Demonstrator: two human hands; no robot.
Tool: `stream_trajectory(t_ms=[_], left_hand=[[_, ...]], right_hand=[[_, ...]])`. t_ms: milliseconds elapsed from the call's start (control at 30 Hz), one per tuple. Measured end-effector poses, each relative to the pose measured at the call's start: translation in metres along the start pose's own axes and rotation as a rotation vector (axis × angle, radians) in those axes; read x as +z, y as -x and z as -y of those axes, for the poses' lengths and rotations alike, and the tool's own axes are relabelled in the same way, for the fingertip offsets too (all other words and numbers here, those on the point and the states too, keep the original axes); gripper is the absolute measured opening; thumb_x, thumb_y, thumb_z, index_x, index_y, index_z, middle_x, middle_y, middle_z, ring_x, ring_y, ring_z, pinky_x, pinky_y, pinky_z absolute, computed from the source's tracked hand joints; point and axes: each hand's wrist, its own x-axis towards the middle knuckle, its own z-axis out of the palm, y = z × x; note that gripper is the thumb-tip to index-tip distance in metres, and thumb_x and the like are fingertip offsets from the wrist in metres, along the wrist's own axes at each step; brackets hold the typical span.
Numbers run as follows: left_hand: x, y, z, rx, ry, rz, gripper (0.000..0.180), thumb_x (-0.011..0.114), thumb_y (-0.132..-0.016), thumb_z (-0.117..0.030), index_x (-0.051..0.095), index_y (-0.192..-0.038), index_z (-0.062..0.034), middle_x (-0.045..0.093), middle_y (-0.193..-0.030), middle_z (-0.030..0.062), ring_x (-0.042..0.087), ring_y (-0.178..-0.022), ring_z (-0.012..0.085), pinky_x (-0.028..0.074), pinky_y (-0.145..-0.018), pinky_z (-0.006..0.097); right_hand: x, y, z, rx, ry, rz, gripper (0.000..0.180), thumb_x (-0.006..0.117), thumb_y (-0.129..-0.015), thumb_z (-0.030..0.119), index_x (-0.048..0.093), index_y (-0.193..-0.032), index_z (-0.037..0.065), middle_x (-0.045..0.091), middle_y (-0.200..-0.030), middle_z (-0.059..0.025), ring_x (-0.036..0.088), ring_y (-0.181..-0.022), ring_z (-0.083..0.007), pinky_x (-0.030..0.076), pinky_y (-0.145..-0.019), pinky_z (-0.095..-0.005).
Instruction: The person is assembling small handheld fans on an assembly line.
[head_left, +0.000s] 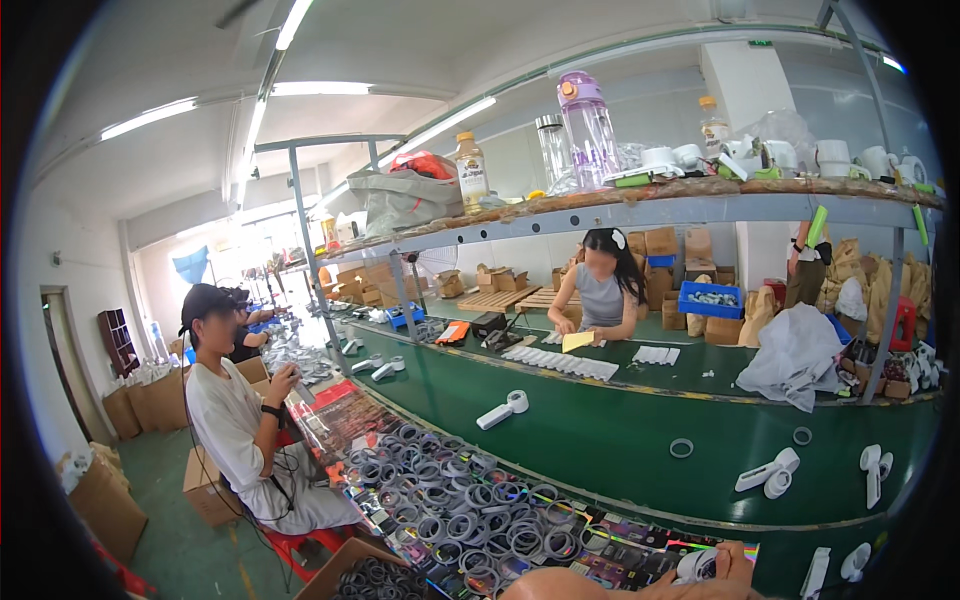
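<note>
At the lower edge, my right hand is closed around a white round plastic part with a grey rim. My left hand comes in beside it, its fingers closed against the same part and partly cut off by the picture edge; my bare left forearm shows next to it. Just left and ahead of my hands, many loose grey rings lie piled on a work surface covered with a colourful printed sheet. A white part and a small white round piece lie to the right.
Beyond runs a green conveyor belt carrying white handled parts and grey rings. A shelf with bottles spans above it. One co-worker sits at left, another works across the belt. A cardboard box of rings stands below.
</note>
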Motion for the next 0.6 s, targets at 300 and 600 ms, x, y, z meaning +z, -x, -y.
stream_trajectory(t_ms=[300,600], left_hand=[[-0.002,-0.002,0.0,-0.027,-0.093,0.002,0.095,0.069,-0.077,-0.02,0.006,-0.143,0.0049,0.023,-0.144,0.0235,0.029,-0.129,0.0291,0.029,-0.105,0.037],[-0.004,-0.005,0.029,0.139,-0.206,-0.121,0.087,0.067,-0.079,-0.019,0.011,-0.141,0.0018,0.029,-0.138,0.0199,0.033,-0.126,0.0262,0.032,-0.102,0.036]], right_hand=[[0.023,-0.008,-0.025,-0.41,0.052,-0.239,0.041,0.051,-0.091,0.026,0.048,-0.128,0.008,0.062,-0.104,-0.0195,0.061,-0.09,-0.0336,0.048,-0.077,-0.0398],[0.002,0.005,0.033,-0.073,-0.139,-0.157,0.067,0.077,-0.068,0.034,0.052,-0.123,0.005,0.058,-0.114,-0.0219,0.056,-0.106,-0.0329,0.044,-0.09,-0.038]])
